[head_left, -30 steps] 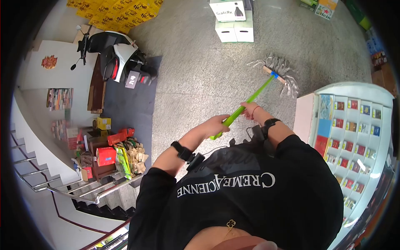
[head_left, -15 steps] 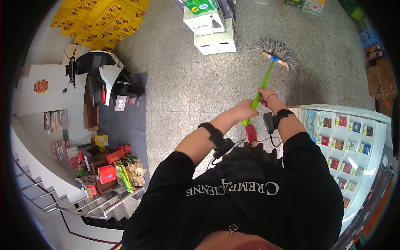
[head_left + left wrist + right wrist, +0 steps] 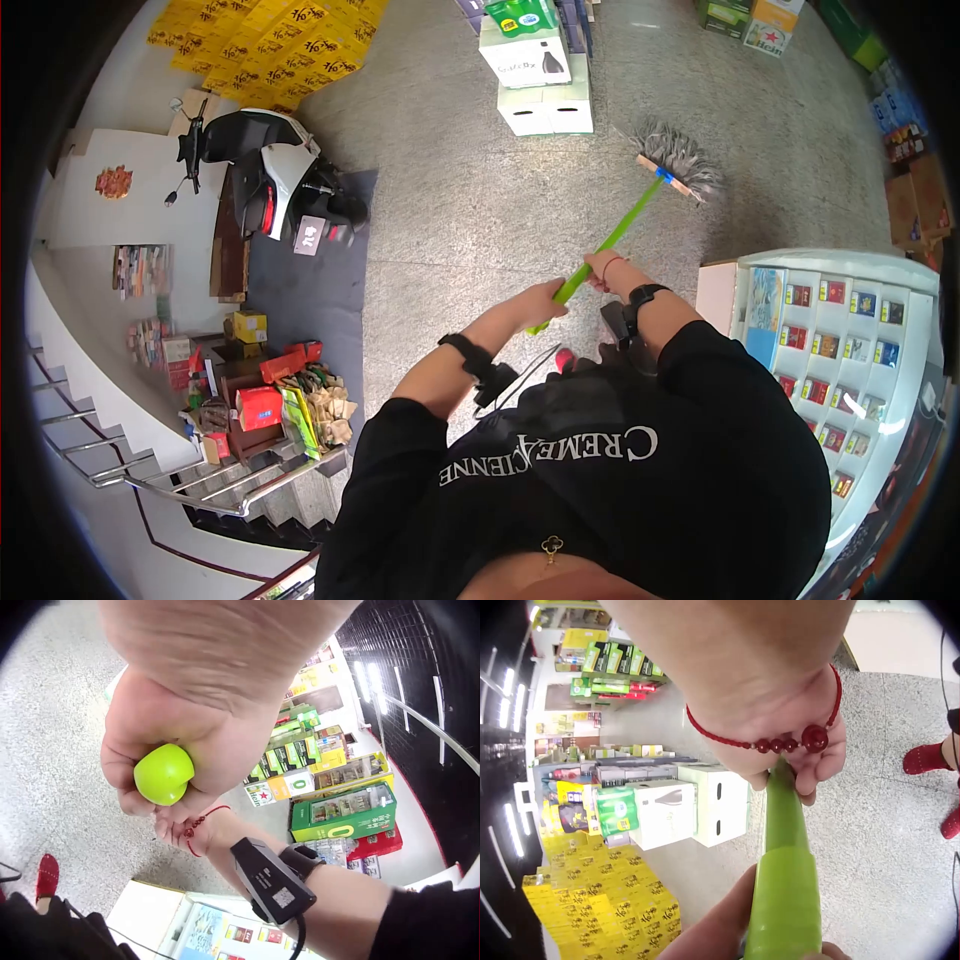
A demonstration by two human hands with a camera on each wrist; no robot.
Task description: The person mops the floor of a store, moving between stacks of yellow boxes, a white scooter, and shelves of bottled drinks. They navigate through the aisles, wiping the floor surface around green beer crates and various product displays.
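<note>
A mop with a green handle (image 3: 625,222) slants away from the body, its grey string head (image 3: 678,152) lying on the speckled floor. My left hand (image 3: 541,303) grips the handle near its top end; in the left wrist view the rounded green end pokes out of the curled fingers of that left hand (image 3: 176,739). Farther down the shaft, my right hand (image 3: 608,271) holds the handle. The right wrist view has the right hand (image 3: 810,761) with fingers wrapped round the green shaft (image 3: 784,892), a red beaded bracelet on its wrist.
White cartons (image 3: 545,105) are stacked ahead, left of the mop head. A display case (image 3: 850,270) with small packs stands close on the right. To the left are a parked scooter (image 3: 270,180), yellow boxes (image 3: 290,50), and a stair railing (image 3: 245,505) beside piled goods.
The mop head went outward from the body, then came back closer. Both hands moved out with the handle and have drawn back toward the body, still gripping it.
</note>
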